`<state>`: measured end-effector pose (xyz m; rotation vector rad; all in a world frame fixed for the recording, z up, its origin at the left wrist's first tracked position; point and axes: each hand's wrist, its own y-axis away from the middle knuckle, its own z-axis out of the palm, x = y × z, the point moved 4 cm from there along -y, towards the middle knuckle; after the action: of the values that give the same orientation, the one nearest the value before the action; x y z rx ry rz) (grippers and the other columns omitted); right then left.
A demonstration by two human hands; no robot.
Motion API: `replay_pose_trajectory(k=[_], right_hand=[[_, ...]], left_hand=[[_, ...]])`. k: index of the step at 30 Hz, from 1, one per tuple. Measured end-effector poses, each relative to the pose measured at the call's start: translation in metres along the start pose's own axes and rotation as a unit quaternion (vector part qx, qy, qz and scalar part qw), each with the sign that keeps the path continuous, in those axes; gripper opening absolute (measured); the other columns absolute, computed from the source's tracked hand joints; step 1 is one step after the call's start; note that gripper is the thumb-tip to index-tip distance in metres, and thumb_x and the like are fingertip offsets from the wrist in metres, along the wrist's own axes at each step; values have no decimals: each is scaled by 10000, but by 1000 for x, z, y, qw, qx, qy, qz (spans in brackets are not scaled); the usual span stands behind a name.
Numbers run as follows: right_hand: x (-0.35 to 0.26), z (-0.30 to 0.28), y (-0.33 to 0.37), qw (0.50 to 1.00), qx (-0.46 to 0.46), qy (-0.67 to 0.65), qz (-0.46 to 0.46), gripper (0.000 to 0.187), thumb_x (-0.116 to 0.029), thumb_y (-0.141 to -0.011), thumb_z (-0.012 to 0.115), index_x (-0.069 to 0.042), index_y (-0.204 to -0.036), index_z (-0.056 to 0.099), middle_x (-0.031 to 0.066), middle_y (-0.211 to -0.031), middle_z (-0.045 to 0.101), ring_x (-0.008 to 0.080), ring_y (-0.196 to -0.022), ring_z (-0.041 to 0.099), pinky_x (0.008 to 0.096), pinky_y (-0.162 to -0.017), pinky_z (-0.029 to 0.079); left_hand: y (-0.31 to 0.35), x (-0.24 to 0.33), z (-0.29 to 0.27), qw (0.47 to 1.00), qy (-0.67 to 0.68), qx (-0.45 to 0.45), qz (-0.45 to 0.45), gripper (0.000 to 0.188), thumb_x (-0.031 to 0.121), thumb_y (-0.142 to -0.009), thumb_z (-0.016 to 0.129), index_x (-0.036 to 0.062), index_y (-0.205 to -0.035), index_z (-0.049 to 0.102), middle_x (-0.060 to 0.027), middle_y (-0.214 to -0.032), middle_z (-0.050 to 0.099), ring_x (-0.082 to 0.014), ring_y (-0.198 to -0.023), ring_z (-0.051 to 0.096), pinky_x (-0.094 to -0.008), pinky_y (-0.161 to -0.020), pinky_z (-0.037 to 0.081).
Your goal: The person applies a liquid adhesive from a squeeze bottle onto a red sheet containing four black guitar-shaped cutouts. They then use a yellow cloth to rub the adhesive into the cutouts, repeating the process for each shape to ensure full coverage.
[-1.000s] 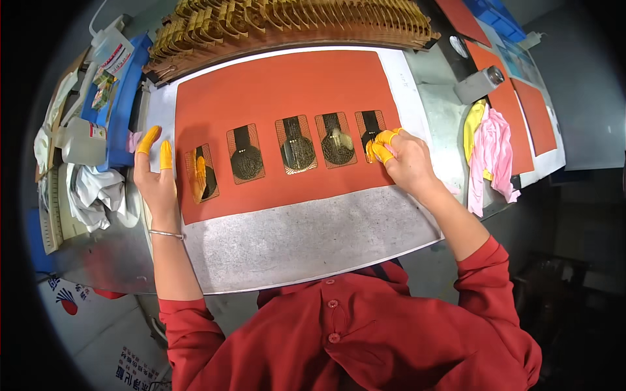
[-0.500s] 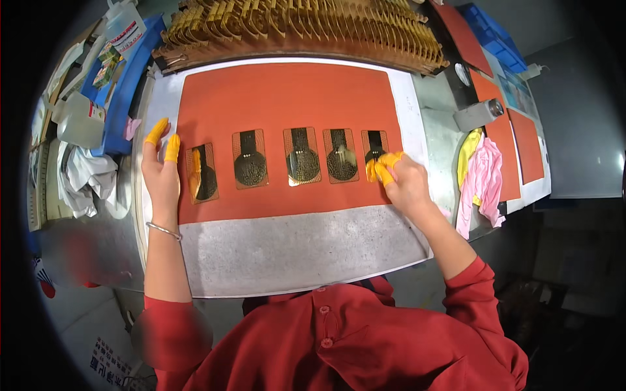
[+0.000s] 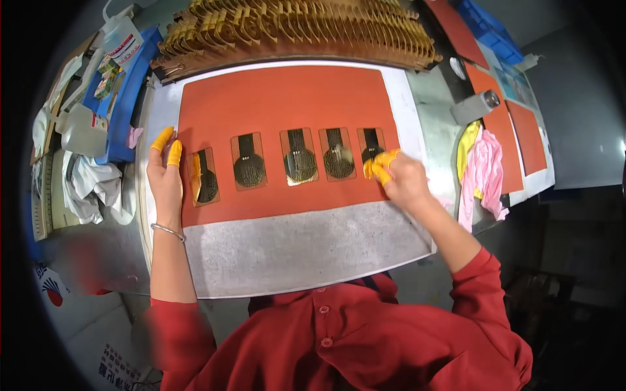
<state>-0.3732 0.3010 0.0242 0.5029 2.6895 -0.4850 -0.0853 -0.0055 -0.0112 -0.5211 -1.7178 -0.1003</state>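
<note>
Several flat, rounded-corner plates with a dark round-and-stem pattern lie in a row on an orange sheet (image 3: pixel 287 98). Yellow covers sit on the fingertips of both hands. My left hand (image 3: pixel 165 186) rests at the sheet's left edge, thumb and finger apart, close to the tilted leftmost plate (image 3: pixel 207 179). At the row's other end, my right hand (image 3: pixel 405 181) has its fingers bunched together over the lower right corner of the rightmost plate (image 3: pixel 370 140). Whatever may be between those fingertips is hidden. The middle plate (image 3: pixel 299 159) shines along its lower edge.
A rack of upright amber pieces (image 3: pixel 293 32) stands along the far side. To the left are a blue tray (image 3: pixel 124 140), a plastic jug (image 3: pixel 83 130) and white cloths (image 3: pixel 88 182). A grey bottle (image 3: pixel 475 107) and a pink cloth (image 3: pixel 481 173) lie on the right.
The whole view has shifted slightly. My right fingers stay bunched at the rightmost plate's corner, and my left hand keeps its place by the sheet's left edge.
</note>
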Motion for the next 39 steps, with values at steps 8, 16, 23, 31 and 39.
replay_pose_trajectory(k=[8,16,23,31,39], right_hand=[[2,-1,-20,1000,-10,15,-24,84,-133,-764,602,-54,-789,614,145,-715,583,336,-655,575,426,-573,470],[2,-2,-29,1000,5,24,-18,86,-127,-774,577,-50,-792,611,167,-683,565,346,-650,575,436,-576,467],[10,1,-35,999,18,43,-2,107,-149,-769,597,-56,-815,622,163,-736,588,337,-643,585,430,-577,473],[2,-2,-32,998,0,60,-14,92,-136,-783,577,-60,-816,617,144,-722,575,337,-655,580,420,-581,471],[9,-2,-36,998,-7,54,8,121,-129,-779,602,-59,-862,655,169,-776,605,354,-676,591,413,-614,480]], left_hand=[[-2,-2,1,1000,25,0,1,319,31,-896,511,-28,-1209,502,-117,-1184,548,-173,-1117,509,-271,-973,377],[-2,0,2,1000,23,-1,-3,311,50,-899,522,-40,-1196,505,-128,-1179,552,-180,-1109,514,-276,-962,383],[-3,10,7,1000,4,-1,-6,304,52,-896,526,-26,-1190,517,-116,-1147,572,-172,-1093,523,-269,-952,383],[-4,3,6,1000,17,1,4,304,50,-890,530,-36,-1181,519,-121,-1150,573,-179,-1093,526,-267,-949,386],[-1,6,8,1000,8,1,-6,310,57,-886,537,-32,-1182,517,-123,-1144,576,-180,-1088,528,-268,-945,387]])
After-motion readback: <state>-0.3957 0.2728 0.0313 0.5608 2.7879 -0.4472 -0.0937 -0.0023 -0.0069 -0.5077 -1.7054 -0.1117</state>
